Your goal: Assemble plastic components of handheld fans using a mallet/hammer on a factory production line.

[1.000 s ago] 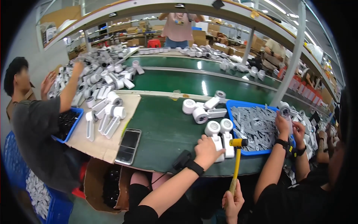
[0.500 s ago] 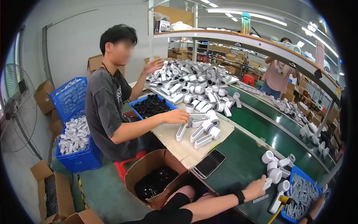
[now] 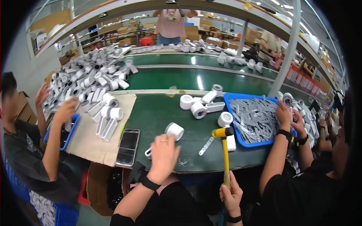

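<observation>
My left hand [image 3: 164, 156] lies palm down over a white handheld fan [image 3: 175, 131] on the green tabletop. The fan's round slotted head shows beyond my fingers and its handle end beside them; the middle of the handle is hidden under my hand. In my right hand [image 3: 231, 194] is a hammer [image 3: 225, 158], held upright by its yellow handle, its yellow and black head above the table. Just left of the hammer lies a loose grey strip [image 3: 206, 146]. Another white fan [image 3: 225, 119] lies partly behind the hammer head.
A blue tray [image 3: 249, 144] of grey strips stands to the right, with more white fans [image 3: 198, 110] left of it. A phone [image 3: 128, 147] lies beside a cardboard sheet [image 3: 90, 141]. Co-workers sit on both sides; one person's hands [image 3: 283, 115] work beyond the tray.
The view has swung right. My left hand has drawn a white fan from beside the tray to the near table edge. My right hand now shows with the hammer upright.
</observation>
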Available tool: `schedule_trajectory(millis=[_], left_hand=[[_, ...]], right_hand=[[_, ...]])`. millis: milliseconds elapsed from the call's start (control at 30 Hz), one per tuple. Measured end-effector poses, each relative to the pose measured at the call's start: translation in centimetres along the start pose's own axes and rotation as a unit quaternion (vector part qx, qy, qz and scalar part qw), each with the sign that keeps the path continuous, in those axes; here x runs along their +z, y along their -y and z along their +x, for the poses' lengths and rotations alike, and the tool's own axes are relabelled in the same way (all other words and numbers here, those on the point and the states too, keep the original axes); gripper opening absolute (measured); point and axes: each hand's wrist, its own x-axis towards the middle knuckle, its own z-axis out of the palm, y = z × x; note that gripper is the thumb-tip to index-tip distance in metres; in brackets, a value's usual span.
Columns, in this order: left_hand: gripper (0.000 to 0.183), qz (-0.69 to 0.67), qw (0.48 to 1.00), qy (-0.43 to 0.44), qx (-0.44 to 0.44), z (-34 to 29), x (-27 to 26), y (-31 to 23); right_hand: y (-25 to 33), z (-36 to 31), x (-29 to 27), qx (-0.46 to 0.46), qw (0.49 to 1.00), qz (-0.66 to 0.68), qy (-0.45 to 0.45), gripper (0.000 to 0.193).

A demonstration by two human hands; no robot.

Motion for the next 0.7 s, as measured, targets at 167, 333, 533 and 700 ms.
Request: schedule_trajectory(millis=[167,333,533,700], left_hand=[[0.035,-0.092,0.992,0.059,0.057,0.6,5.8,-6.7],[0.025,-0.096,0.993,0.063,0.025,0.6,8.7,-6.4],[0.017,-0.303,0.943,0.129,-0.055,-2.6,1.9,-1.9],[0.031,-0.090,0.992,-0.050,-0.070,-3.7,-3.3,2.8]], right_hand=[[-0.1,-0.8,-0.5,-0.022,1.000,0.011,0.009,0.059],[0.4,-1.2,-0.5,-0.008,1.000,0.000,-0.006,0.061],[0.0,-1.9,-0.8,0.043,0.998,0.022,0.035,0.058],[0.1,-1.3,0.8,0.044,0.995,0.007,0.085,0.057]])
